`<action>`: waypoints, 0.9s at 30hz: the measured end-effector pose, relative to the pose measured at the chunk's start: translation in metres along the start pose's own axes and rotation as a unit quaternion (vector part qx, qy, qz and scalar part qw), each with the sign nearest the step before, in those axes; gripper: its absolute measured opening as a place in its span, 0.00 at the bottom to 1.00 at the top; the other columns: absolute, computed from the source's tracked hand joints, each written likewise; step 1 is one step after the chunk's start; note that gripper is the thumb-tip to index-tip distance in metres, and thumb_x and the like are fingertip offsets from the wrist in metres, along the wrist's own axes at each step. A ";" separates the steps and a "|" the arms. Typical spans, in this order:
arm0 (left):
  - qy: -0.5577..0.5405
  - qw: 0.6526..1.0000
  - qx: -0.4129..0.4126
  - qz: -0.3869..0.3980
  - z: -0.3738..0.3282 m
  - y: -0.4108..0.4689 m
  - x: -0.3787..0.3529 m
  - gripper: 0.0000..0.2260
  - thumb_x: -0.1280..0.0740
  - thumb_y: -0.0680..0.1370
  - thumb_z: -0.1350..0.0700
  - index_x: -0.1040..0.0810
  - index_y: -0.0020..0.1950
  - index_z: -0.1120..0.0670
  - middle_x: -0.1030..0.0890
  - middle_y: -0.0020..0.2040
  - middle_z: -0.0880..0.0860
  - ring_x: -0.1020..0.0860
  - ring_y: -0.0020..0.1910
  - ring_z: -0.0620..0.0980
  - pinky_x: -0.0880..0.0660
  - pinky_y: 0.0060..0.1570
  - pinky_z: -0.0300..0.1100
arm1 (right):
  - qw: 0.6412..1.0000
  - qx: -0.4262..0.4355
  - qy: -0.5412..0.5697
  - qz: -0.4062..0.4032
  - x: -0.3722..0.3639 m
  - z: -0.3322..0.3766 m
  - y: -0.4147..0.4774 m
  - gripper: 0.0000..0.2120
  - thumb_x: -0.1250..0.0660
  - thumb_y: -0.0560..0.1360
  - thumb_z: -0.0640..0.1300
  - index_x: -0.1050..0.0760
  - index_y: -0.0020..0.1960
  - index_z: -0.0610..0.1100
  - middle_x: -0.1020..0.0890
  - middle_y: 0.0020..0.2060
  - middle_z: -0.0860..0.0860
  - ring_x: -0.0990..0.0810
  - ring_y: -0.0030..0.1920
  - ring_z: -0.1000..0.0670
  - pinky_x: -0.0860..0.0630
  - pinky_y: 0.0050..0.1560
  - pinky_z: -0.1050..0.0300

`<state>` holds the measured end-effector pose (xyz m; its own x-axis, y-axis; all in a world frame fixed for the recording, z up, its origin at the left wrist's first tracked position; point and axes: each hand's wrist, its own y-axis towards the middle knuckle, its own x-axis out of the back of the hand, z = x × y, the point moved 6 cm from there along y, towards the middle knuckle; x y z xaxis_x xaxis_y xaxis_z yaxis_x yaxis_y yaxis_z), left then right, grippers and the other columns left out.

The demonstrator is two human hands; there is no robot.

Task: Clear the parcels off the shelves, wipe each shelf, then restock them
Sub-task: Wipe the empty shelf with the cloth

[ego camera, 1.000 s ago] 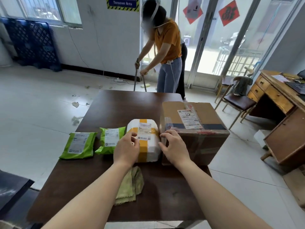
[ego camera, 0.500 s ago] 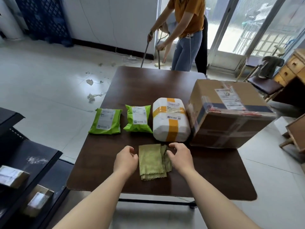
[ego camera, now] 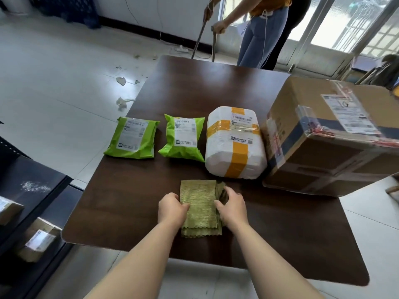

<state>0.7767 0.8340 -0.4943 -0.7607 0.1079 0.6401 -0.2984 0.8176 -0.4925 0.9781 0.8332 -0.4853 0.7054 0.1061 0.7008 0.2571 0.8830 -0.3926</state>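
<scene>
Clearing looks partly done. One green mailer [ego camera: 132, 138], another green mailer [ego camera: 183, 138], a white taped parcel [ego camera: 235, 143] and a cardboard box [ego camera: 328, 139] line the table [ego camera: 129, 212] at 12 o'clock from the cloth [ego camera: 199, 203], but small boxes [ego camera: 38, 240] remain on the shelves [ego camera: 49, 175] at 9 o'clock. Wiping seems not yet begun: a shelf shows a dusty smear [ego camera: 35, 186]. The folded, yellow-green cloth lies near the table's 6 o'clock edge, with the left hand [ego camera: 172, 209] and right hand [ego camera: 233, 209] gripping its sides.

The left green plastic mailer bag [ego camera: 132, 138], the right green plastic mailer bag [ego camera: 183, 137], the white foam-wrapped parcel with orange tape [ego camera: 235, 147] and the large brown cardboard box [ego camera: 323, 152] each carry a printed white label [ego camera: 347, 113]. None of the print is legible.
</scene>
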 end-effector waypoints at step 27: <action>-0.303 0.947 -0.071 -0.084 -0.037 -0.061 0.147 0.15 0.36 0.77 0.63 0.30 0.61 0.52 0.21 0.53 0.51 0.21 0.51 0.47 0.21 0.50 0.45 | 0.886 -0.015 0.416 0.205 0.025 0.138 -0.036 0.16 0.25 0.67 0.31 0.23 0.53 0.37 0.15 0.41 0.42 0.15 0.41 0.45 0.18 0.40 0.52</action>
<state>0.7049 0.8210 -0.3480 -0.9133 -0.3397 0.2248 -0.3969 0.8664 -0.3029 0.8952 0.8675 -0.3713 0.9828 0.0308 -0.1823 -0.1257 0.8343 -0.5367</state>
